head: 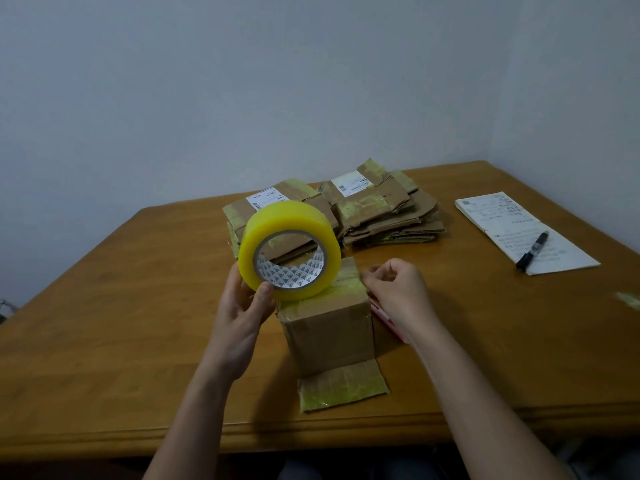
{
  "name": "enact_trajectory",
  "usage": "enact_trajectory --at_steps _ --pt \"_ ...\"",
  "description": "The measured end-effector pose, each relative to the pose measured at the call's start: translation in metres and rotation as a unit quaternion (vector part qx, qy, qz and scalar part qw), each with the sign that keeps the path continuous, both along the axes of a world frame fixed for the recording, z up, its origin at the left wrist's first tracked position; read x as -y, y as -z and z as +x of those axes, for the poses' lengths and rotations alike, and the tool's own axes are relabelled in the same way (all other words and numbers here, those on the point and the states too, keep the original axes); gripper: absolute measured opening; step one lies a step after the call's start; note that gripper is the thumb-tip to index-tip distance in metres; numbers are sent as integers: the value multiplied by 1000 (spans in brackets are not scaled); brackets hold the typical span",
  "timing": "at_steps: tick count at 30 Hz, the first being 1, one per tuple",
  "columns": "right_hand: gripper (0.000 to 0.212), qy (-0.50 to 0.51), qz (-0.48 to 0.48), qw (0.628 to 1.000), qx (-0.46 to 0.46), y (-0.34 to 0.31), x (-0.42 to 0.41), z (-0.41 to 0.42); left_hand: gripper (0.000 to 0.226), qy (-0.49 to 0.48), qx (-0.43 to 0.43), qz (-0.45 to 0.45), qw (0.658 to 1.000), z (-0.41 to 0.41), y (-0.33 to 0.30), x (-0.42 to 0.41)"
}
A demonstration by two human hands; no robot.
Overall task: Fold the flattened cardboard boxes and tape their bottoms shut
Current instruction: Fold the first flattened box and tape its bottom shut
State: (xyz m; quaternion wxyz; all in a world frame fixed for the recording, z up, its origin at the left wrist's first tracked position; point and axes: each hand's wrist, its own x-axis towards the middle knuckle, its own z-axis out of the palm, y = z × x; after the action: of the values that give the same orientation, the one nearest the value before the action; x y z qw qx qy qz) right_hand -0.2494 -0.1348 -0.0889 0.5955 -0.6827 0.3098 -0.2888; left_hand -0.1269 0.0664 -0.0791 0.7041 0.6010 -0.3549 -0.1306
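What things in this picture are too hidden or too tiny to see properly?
- Head view: the writing on the notepad is too small to read.
- The labels on the flattened boxes are too small and blurred.
- The red thing beside the box is mostly hidden by the right hand.
- The tape roll in the left hand covers part of the box top.

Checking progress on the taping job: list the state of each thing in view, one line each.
tape roll: held upright above the box by the left hand
right hand: fingers curled at the box's top edge
box: folded up, standing, near flap lying open
flattened boxes: stacked, unfolded
pen: lying on the paper
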Motion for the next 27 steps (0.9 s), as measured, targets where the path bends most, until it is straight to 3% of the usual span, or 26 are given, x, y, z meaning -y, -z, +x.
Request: enact_trajectory --at_steps 4,11,16,18,21,22,27 --pt "41 -9 -89 985 -148 8 2 -5 51 -3 -7 -4 1000 -1 0 0" --pt "30 3 -30 992 -119 12 3 2 47 -3 -18 -3 1000 -4 -3 2" --pt "83 -11 -17 988 -156 -1 4 -9 51 -4 -21 -1 1000 -5 -3 1" --pt "76 14 -18 997 -78 0 -3 -12 47 -5 -18 1 1000 -5 -3 2" --pt "39 30 -43 998 44 9 -16 -14 46 -4 -21 -2 1000 -5 -2 2" --pt "35 18 -41 997 64 12 -20 -16 46 -3 -20 -3 1000 -5 -2 2" --pt "32 -24 -7 998 54 17 -22 -22 46 -9 -26 -10 1000 -8 -3 3"
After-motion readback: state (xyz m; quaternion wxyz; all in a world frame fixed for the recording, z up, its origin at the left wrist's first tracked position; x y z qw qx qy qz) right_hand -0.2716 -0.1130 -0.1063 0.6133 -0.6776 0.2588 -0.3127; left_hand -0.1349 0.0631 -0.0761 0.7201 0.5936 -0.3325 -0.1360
